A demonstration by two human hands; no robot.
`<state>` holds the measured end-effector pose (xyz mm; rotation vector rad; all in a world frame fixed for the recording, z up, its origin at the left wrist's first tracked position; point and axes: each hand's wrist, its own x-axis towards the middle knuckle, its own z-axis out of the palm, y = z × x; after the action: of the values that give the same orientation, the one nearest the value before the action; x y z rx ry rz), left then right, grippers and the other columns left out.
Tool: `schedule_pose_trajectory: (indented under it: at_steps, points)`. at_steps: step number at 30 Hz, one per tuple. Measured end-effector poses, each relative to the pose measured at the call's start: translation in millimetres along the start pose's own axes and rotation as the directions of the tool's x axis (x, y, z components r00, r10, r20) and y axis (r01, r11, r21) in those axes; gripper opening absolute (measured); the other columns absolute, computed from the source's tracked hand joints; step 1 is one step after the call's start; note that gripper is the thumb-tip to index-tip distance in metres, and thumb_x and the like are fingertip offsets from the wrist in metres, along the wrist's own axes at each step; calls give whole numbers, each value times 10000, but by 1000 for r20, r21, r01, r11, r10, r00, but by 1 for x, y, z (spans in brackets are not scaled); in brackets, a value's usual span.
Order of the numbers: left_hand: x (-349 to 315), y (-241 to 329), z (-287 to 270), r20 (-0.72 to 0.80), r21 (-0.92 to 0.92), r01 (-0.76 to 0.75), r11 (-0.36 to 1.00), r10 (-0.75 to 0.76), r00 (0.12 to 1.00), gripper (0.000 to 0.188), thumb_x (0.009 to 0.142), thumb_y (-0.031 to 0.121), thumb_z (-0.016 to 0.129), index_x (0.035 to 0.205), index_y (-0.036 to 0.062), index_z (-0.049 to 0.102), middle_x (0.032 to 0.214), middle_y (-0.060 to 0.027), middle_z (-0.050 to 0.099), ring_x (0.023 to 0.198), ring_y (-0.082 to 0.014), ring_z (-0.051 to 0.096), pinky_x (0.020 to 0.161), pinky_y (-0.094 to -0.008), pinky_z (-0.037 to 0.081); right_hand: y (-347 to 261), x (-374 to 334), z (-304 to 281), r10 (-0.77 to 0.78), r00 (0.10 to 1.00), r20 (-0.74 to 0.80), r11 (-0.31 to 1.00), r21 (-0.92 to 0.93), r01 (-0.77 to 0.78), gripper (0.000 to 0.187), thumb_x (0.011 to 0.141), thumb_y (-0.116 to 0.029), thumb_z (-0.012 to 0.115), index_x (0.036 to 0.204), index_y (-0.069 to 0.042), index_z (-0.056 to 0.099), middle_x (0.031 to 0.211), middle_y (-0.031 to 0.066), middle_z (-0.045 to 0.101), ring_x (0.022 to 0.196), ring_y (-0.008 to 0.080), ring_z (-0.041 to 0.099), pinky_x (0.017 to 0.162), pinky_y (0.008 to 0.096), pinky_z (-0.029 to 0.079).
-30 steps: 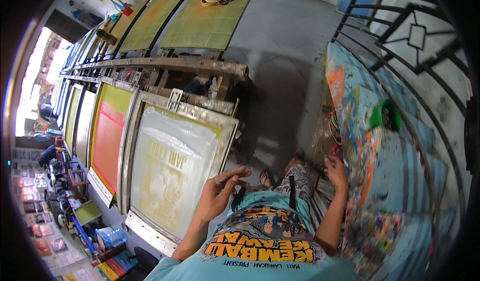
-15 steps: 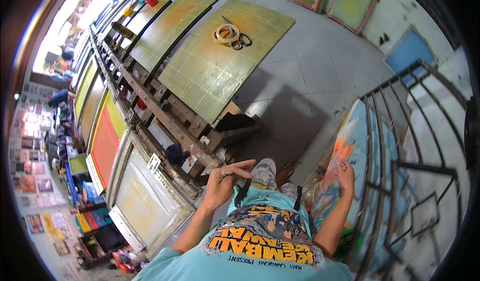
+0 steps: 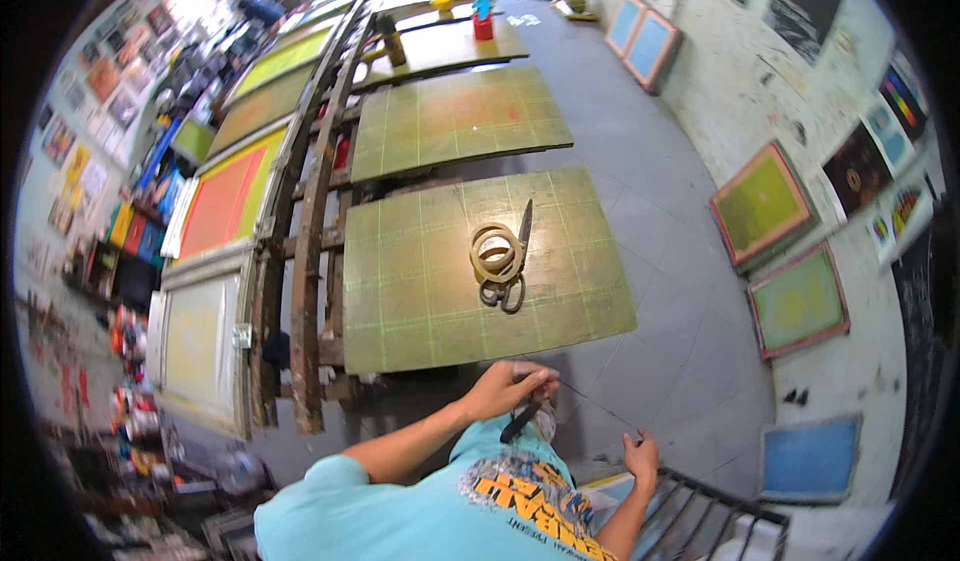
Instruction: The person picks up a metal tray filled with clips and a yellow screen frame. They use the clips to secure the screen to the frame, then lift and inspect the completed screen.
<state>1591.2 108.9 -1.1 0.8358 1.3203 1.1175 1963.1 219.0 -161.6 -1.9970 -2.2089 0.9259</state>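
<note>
My left hand (image 3: 508, 388) is in front of my body, just off the near edge of a green-lined board (image 3: 420, 301). Its fingers are bent together; a pale, blurred bit at the fingertips is too small to name. Lower and to the right is my right hand (image 3: 641, 454), its thumb and forefinger apart, the other fingers loosely curled, with nothing visible in it. On the board, apart from both hands, lie rolls of tan tape (image 3: 481, 246) beside scissors (image 3: 524, 236) with dark handles.
More boards (image 3: 460, 121) line the long metal rail (image 3: 312, 291). Framed screens (image 3: 205, 336) lie left of it. A red cup (image 3: 483, 27) stands farther back. More frames (image 3: 763, 204) lean on the right wall. A dark metal railing (image 3: 700, 516) is at lower right.
My view has turned right, bringing the board with tape and scissors in front of me. The railing now sits lower. My left hand's fingers have bent inward; my right hand's thumb and forefinger have parted.
</note>
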Motion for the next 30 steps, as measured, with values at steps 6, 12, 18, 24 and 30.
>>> schedule_pose_trajectory:
  at_steps: [6,12,18,24,30]
  points:
    - [142,83,70,-146,-9,45,999,-46,988,425,1038,326,511,1274,-11,619,1111,-92,708,942,-117,665,784,-248,539,27,152,-112,76,994,75,971,220,-91,547,899,-311,688,1302,36,560,913,158,658,834,253,676,720,366,509]
    - [298,87,134,-290,79,-52,996,73,954,392,1000,290,561,1227,-17,651,1055,-115,734,902,-178,709,812,-305,539,101,338,-157,-2,982,190,991,-131,28,557,887,-327,695,1287,39,570,980,199,687,882,300,696,793,380,533]
    - [402,84,182,-441,-483,87,871,-328,836,408,1018,305,538,1290,10,614,1165,-106,697,1005,-171,676,839,-285,522,71,490,-236,-209,892,402,906,-263,331,561,867,-340,692,1268,37,584,1036,239,701,984,379,670,902,434,506]
    - [466,58,169,-475,-744,2,668,-531,702,432,1028,280,505,1372,20,521,1260,-112,650,1052,-197,661,860,-293,517,4,641,-272,-325,782,531,849,-200,489,590,887,-359,675,1300,44,549,1147,264,646,1074,395,624,932,461,482]
    - [553,-23,105,-355,-929,-160,334,-680,641,458,1027,277,452,1440,83,408,1378,-85,572,1193,-212,593,926,-350,493,-82,729,-229,-361,760,541,809,-225,544,578,882,-345,676,1298,36,552,1096,259,661,1044,396,633,915,457,488]
